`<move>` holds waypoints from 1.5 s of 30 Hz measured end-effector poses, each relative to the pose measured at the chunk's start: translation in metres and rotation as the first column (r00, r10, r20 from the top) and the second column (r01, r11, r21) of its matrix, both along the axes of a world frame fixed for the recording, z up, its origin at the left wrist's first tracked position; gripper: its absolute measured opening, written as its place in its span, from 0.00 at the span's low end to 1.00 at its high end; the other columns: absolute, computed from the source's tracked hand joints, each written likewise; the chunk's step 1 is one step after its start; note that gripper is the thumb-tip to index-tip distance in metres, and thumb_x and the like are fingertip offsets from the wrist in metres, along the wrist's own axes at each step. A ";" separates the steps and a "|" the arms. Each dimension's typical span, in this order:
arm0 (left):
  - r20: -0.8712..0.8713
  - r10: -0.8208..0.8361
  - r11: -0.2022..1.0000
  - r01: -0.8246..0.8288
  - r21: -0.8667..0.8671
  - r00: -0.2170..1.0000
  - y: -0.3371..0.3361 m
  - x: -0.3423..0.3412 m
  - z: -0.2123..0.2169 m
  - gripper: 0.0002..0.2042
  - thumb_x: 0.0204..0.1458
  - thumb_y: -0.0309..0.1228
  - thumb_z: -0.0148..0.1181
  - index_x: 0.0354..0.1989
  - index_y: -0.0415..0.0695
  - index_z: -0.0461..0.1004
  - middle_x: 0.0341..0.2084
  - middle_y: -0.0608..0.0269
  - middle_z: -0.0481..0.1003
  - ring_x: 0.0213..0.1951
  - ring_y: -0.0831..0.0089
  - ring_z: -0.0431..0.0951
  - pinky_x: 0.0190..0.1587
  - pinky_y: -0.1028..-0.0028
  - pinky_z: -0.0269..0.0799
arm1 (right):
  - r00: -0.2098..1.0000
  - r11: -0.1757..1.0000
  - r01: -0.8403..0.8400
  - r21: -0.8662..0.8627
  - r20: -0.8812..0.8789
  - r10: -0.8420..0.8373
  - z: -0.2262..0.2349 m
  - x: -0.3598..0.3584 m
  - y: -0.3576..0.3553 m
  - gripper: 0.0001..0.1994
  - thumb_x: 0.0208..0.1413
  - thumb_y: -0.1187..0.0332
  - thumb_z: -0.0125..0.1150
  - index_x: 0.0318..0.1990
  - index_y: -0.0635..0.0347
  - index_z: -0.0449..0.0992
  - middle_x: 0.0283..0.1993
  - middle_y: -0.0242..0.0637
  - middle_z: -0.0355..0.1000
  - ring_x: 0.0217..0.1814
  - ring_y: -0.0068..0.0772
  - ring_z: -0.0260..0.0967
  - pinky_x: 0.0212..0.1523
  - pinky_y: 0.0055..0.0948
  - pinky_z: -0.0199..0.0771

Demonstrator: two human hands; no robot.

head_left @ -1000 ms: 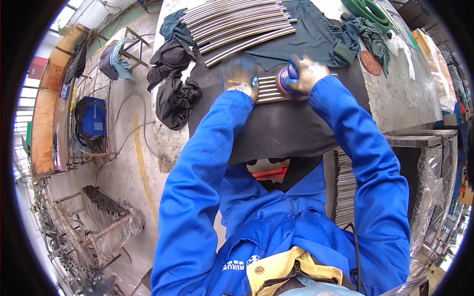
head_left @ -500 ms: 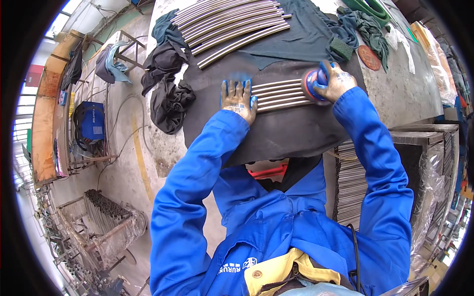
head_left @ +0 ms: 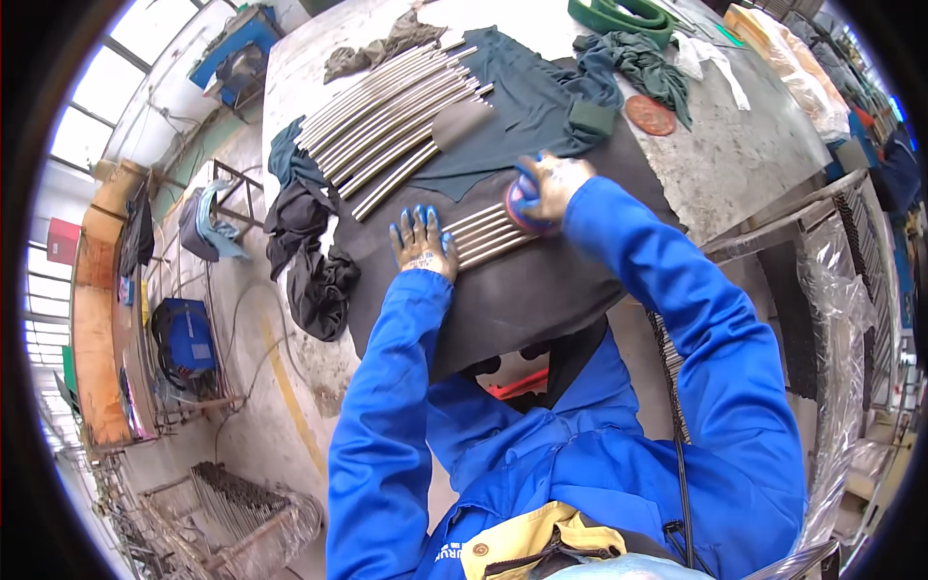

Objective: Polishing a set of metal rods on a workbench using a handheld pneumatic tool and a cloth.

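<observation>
A: What is held by the hands?

B: The left hand [head_left: 422, 242] is laid flat, fingers spread, on the left end of a small row of metal rods [head_left: 491, 234]; its fingertips are stained blue; nothing is gripped by it. The right hand [head_left: 551, 186] is closed around a round blue sanding tool [head_left: 522, 205], which is pressed on the right end of the same rods; the two hands are kept apart, with the rods between them.

A: Where are the rods placed?

B: They are laid side by side on a dark mat [head_left: 522, 290] draped over the near edge of the bench [head_left: 735, 155]; the mat is seen hanging toward the person's chest.

A: What else is seen on the bench?

B: A larger bundle of curved metal rods [head_left: 387, 126] is spread farther away and to the left, partly on a dark green cloth [head_left: 522, 106]; a rust-coloured disc [head_left: 650, 114] is found to the right of that cloth; green belts [head_left: 619, 14] are coiled at the far edge; black rags [head_left: 309, 261] are hung over the left side of the bench.

A: And on the floor?

B: A blue machine [head_left: 184, 338] is stood at the left; whether it is running cannot be told.
</observation>
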State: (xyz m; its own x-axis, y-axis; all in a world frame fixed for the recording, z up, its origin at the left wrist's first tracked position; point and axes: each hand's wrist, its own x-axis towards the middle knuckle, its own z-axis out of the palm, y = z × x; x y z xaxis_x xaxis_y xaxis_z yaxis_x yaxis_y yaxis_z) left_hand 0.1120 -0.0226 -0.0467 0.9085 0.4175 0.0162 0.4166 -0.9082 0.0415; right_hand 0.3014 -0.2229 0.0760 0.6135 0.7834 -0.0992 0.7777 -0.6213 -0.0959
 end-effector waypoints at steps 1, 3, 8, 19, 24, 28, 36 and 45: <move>-0.020 0.013 1.000 -0.013 -0.010 1.000 0.000 0.001 0.000 0.33 0.60 0.46 0.40 0.72 0.43 0.51 0.72 0.49 0.49 0.74 0.48 0.41 0.73 0.48 0.25 | 0.999 1.000 0.030 -0.002 0.014 -0.030 0.001 0.013 -0.006 0.32 0.45 0.47 0.64 0.58 0.49 0.67 0.49 0.50 0.71 0.44 0.54 0.75 0.45 0.46 0.77; 0.016 -0.012 1.000 0.011 0.013 1.000 -0.007 0.002 -0.009 0.33 0.60 0.47 0.40 0.72 0.43 0.51 0.72 0.50 0.49 0.74 0.48 0.42 0.73 0.48 0.26 | 0.986 0.985 0.164 -0.056 -0.011 -0.165 0.005 0.042 -0.017 0.34 0.45 0.47 0.64 0.60 0.48 0.66 0.51 0.48 0.71 0.46 0.53 0.75 0.47 0.46 0.76; 0.114 -0.023 0.997 0.015 0.073 0.993 -0.002 -0.008 -0.017 0.33 0.61 0.48 0.39 0.72 0.43 0.52 0.72 0.50 0.49 0.73 0.48 0.43 0.73 0.49 0.27 | 0.995 0.998 0.056 0.022 0.084 -0.057 -0.016 0.033 -0.055 0.36 0.44 0.46 0.66 0.61 0.48 0.65 0.52 0.50 0.71 0.48 0.55 0.74 0.48 0.46 0.76; 0.051 -0.027 1.000 0.027 0.000 0.998 -0.022 -0.026 0.001 0.33 0.61 0.49 0.39 0.71 0.43 0.53 0.72 0.50 0.51 0.72 0.47 0.46 0.73 0.50 0.31 | 0.924 0.926 0.367 0.091 0.076 -0.374 -0.002 0.099 -0.151 0.40 0.43 0.49 0.67 0.64 0.54 0.62 0.56 0.50 0.71 0.53 0.55 0.72 0.54 0.45 0.73; 0.110 -0.041 0.999 0.038 0.029 0.993 -0.020 -0.022 -0.005 0.33 0.61 0.51 0.39 0.71 0.44 0.55 0.71 0.50 0.52 0.72 0.48 0.47 0.73 0.51 0.32 | 0.932 0.933 0.356 0.053 0.057 -0.359 0.006 0.112 -0.142 0.39 0.45 0.49 0.66 0.65 0.52 0.61 0.59 0.47 0.70 0.57 0.52 0.71 0.56 0.45 0.72; 0.116 -0.079 0.996 0.075 0.036 0.990 -0.019 -0.020 -0.009 0.34 0.60 0.53 0.41 0.70 0.45 0.56 0.71 0.51 0.54 0.72 0.48 0.48 0.73 0.52 0.34 | 0.938 0.938 0.346 0.006 -0.003 -0.346 -0.008 0.129 -0.132 0.39 0.45 0.49 0.66 0.65 0.51 0.61 0.59 0.47 0.69 0.58 0.52 0.70 0.58 0.45 0.70; -0.086 -0.425 0.905 0.422 -0.042 0.901 -0.086 0.074 0.056 0.37 0.45 0.53 0.63 0.66 0.53 0.65 0.66 0.51 0.62 0.67 0.51 0.59 0.70 0.57 0.49 | 0.979 0.980 0.195 -0.052 0.069 -0.191 -0.016 0.137 -0.135 0.36 0.48 0.52 0.64 0.66 0.47 0.61 0.63 0.45 0.66 0.58 0.53 0.70 0.59 0.50 0.68; -0.218 -0.397 0.911 0.412 0.025 0.891 -0.135 0.126 0.076 0.38 0.36 0.47 0.68 0.59 0.44 0.68 0.50 0.47 0.73 0.47 0.49 0.76 0.50 0.58 0.73 | 0.724 0.935 -0.355 -0.012 0.629 0.282 -0.056 0.076 -0.151 0.17 0.53 0.63 0.51 0.52 0.39 0.69 0.66 0.35 0.61 0.68 0.46 0.55 0.68 0.58 0.48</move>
State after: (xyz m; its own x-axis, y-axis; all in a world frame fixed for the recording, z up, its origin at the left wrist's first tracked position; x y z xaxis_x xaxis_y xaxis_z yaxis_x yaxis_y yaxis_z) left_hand 0.2384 -0.1577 0.0292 0.9850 0.0174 -0.1717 0.0049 -0.9973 -0.0732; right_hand 0.3773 -0.3740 0.0198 0.2251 0.9271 0.2998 0.8401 -0.3405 0.4222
